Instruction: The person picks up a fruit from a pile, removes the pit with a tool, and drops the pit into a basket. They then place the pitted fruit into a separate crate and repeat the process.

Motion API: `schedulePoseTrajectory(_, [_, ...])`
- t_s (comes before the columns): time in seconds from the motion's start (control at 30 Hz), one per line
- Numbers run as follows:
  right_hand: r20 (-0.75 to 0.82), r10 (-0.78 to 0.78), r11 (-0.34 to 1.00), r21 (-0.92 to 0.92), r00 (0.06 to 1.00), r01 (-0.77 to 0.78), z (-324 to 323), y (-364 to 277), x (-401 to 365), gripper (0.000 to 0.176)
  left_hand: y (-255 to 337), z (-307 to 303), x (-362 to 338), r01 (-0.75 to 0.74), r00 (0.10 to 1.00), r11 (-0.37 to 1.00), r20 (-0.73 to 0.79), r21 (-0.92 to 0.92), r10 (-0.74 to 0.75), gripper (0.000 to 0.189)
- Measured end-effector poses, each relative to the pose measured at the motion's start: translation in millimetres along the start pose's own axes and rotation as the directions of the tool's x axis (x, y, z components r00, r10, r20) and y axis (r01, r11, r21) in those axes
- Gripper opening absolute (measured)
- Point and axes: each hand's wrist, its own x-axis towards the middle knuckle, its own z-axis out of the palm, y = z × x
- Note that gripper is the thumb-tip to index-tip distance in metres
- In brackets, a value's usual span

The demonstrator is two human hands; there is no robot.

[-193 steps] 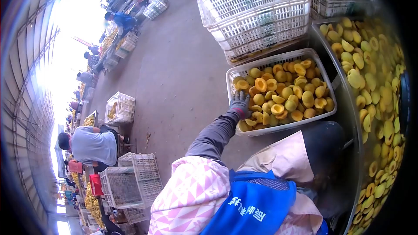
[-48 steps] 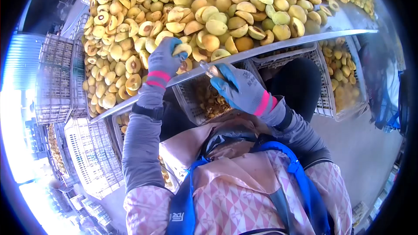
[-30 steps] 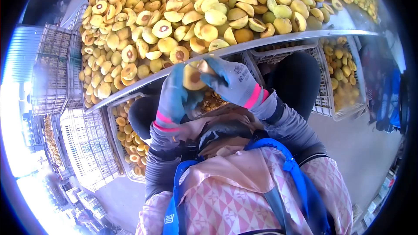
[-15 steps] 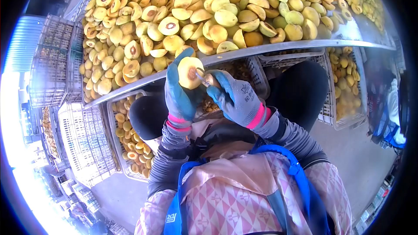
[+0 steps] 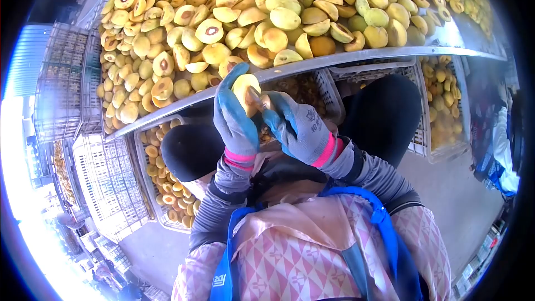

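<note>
My left hand [image 5: 235,120], in a grey and blue glove with a pink cuff, cups a yellow peach half [image 5: 243,89]. The cut face is turned toward my right hand [image 5: 301,128], which wears the same kind of glove. My right fingers are closed around a small pitting knife [image 5: 255,100] with a wooden-looking handle. Its metal end is at the middle of the cut face, and how deep it sits is hidden. Both hands are just in front of the metal table edge [image 5: 312,66].
Many halved peaches [image 5: 223,14] are heaped on the table. Under it stand a crate of peach halves [image 5: 167,189], a middle crate [image 5: 329,97] holding brownish pieces, and another filled crate [image 5: 446,106] at right. Stacked white crates [image 5: 111,181] stand at left. My knees flank the middle crate.
The peach half has turned so its cut face shows less and faces my right hand more. My left hand has moved slightly right. The knife stays at the fruit's centre.
</note>
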Motion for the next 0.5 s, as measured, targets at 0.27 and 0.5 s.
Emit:
schedulePoseTrajectory(0.27, [0.034,-0.121,0.985,-0.118,0.992,0.124,-2,3,-4,0.026,6,-11,2,0.09,0.989,0.996,0.116,0.001,-0.09,0.043])
schedulePoseTrajectory(0.5, [0.202,-0.021,0.968,-0.241,0.979,0.07,-8,-3,-6,0.021,-13,-40,13,-0.314,0.899,0.791,0.432,0.525,0.07,0.047])
